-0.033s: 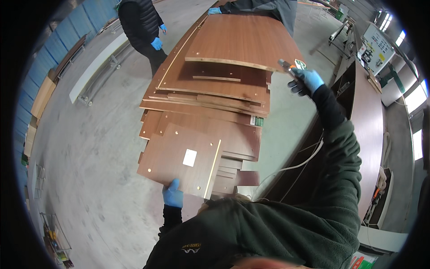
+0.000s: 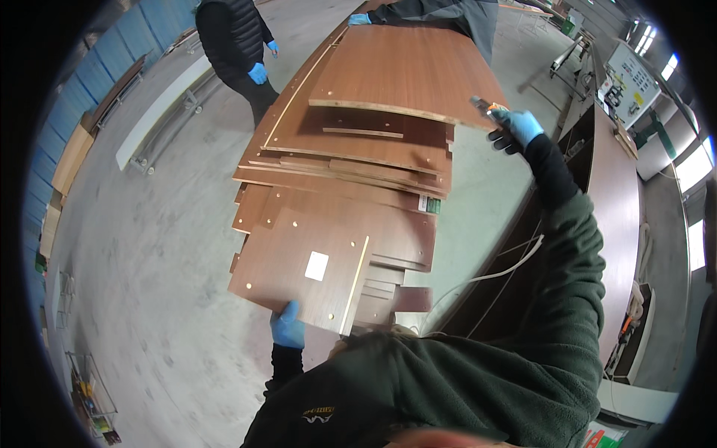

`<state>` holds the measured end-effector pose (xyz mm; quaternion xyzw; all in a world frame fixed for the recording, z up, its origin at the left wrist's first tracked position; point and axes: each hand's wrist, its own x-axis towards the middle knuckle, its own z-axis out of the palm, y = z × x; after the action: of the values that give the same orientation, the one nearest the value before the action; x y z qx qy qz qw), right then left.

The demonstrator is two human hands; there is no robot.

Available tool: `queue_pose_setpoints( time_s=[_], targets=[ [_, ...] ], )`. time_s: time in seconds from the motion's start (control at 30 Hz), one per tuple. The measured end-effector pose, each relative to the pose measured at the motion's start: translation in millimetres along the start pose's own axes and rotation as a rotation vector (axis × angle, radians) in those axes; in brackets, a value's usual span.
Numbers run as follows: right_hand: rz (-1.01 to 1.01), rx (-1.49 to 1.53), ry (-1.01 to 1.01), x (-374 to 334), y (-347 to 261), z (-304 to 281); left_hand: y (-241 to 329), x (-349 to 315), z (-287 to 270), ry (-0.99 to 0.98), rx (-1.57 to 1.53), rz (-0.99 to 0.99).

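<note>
A stack of brown wood panels point(image 2: 351, 187) lies in front of me. My left hand point(image 2: 287, 325), in a blue glove, grips the near edge of the nearest panel point(image 2: 299, 261), which has a white label and a pale strip along its right side. My right hand point(image 2: 517, 127), also in a blue glove, is closed at the near right corner of the large top panel point(image 2: 407, 71), which sits raised above the stack. A small object with an orange part sticks out of that fist. At the far end, a co-worker's blue-gloved hand point(image 2: 358, 19) rests on the same top panel.
Another person in a dark jacket and blue gloves point(image 2: 235, 45) stands at the far left of the stack. A long dark brown surface point(image 2: 616, 201) runs along my right, with a white cable point(image 2: 493, 276) beside it. A pale bench point(image 2: 160, 112) stands on the concrete floor at the left.
</note>
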<state>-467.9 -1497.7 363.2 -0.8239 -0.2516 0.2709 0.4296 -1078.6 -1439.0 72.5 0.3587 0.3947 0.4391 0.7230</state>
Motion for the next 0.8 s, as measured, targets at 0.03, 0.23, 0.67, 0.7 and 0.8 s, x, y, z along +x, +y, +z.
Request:
queue_pose_setpoints(
  time_s=[0.03, 0.23, 0.67, 0.7, 0.8],
  targets=[
    [0.017, -0.143, 0.025, 26.8, -9.8, -11.0, 2.0, 2.0, -3.4, -0.027, 0.236, 0.092],
    [0.226, -0.648, 0.003, 127.6, -47.4, 7.3, 25.4, 10.8, 4.4, 0.25, 0.091, -0.175],
    [-0.17, -0.898, -0.023, 206.1, -147.4, 251.0, 40.4, 70.0, -10.9, 0.247, 0.255, -0.145],
    [-0.185, -0.861, -0.002, 208.8, -145.2, 252.4, 40.1, 72.4, -13.9, 0.218, 0.319, -0.118],
    [-0.159, -0.863, 0.071, 209.2, -128.3, 241.7, 31.1, 89.5, -15.6, 0.133, 0.724, 0.108]
  ],
)
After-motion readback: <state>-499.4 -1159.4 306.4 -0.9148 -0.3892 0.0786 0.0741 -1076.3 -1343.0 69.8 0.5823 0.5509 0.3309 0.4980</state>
